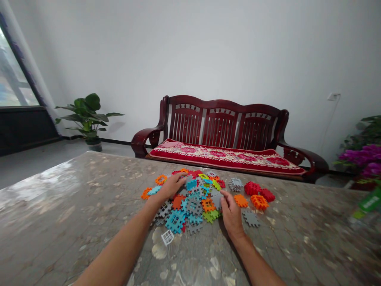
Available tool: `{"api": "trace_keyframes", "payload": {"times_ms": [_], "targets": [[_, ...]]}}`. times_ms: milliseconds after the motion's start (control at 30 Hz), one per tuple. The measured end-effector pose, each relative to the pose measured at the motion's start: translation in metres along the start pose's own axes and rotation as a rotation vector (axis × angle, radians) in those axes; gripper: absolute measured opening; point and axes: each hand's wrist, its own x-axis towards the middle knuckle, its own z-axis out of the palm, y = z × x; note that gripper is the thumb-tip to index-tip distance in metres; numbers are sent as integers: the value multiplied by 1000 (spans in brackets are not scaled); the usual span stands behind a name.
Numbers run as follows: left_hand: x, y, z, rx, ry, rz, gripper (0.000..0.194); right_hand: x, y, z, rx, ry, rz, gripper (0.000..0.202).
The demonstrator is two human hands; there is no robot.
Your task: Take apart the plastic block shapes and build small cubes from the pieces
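A pile of interlocking plastic tiles in blue, grey, orange, red and green lies before me, with a blue window-pattern tile (175, 221) at its near edge. My left hand (172, 185) rests over the pile's left side, its fingers stretched onto the pieces and its fingertips partly lost among them. At the right side, my right hand (231, 213) has thumb and fingers closed at the edge of a flat grey tile (217, 199). Orange tiles (208, 205) and a green tile (211, 216) lie just left of that hand. A small white window piece (167, 237) sits apart in front.
Right of the pile are stacked grey tiles (236, 184), red tiles (252, 188), an orange block (259, 202) and a lone grey tile (251, 218). A bottle with a green label (370, 201) stands far right on the patterned table (98, 214). Behind is a wooden bench (220, 123).
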Motion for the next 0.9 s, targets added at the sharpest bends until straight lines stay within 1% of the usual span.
{"api": "trace_keyframes", "payload": {"times_ms": [67, 100, 133, 167, 233, 300, 333, 367, 400, 467, 567, 633, 767, 833, 900], "targets": [[0, -1, 0, -209, -2, -62, 49, 0, 1, -1, -8, 7, 5, 40], [0, -2, -2, -303, 20, -89, 54, 1, 1, -1, -14, 10, 7, 41], [-2, -3, -6, -373, 66, -109, 57, 1, 2, -2, -19, 11, 7, 41], [-3, -6, -11, -408, 137, -121, 58, 1, 2, -2, -24, 9, 5, 40], [-8, -16, -26, -360, 320, -150, 55, 1, 4, -3, -39, 5, -13, 39], [-16, -31, -43, -196, 474, -209, 47, 2, 4, -3, -67, 5, -39, 38], [-21, -39, -51, -75, 520, -247, 42, 2, 4, -3, -87, 4, -54, 37], [-27, -48, -57, 32, 536, -280, 40, 3, 4, -3, -109, 8, -70, 37], [-34, -56, -62, 119, 525, -318, 40, 3, 5, -3, -131, 13, -89, 36], [-47, -69, -66, 242, 484, -379, 42, 4, 5, -3, -173, 27, -141, 35], [-62, -78, -61, 351, 401, -418, 47, 4, 6, -3, -225, 33, -211, 32], [-66, -77, -56, 419, 330, -382, 49, 3, 6, -4, -258, 20, -230, 31], [-67, -75, -52, 500, 175, -251, 50, 0, 5, -5, -300, -2, -264, 31], [-67, -75, -53, 496, 138, -220, 51, 0, 4, -5, -319, 3, -299, 30], [-67, -76, -54, 485, 127, -213, 52, 0, 3, -4, -346, 18, -335, 30]]}}
